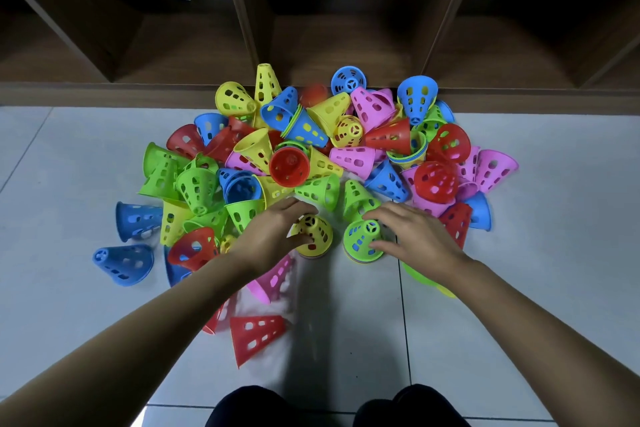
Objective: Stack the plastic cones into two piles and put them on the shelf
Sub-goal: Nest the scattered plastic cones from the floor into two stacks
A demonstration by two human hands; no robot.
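Yellow cone stands gripped in your left hand, green cone in your right hand, both upright on the floor.

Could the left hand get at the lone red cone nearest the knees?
Probably yes: the red cone lies uncovered on the floor, close to the person. The left hand would first have to release the yellow stack it grips.

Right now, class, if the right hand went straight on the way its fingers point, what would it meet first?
The green-topped pile, which sits between thumb and fingers of the right hand. Pushed further, that pile would probably reach the yellow-topped pile in the left hand, though depth is unclear.
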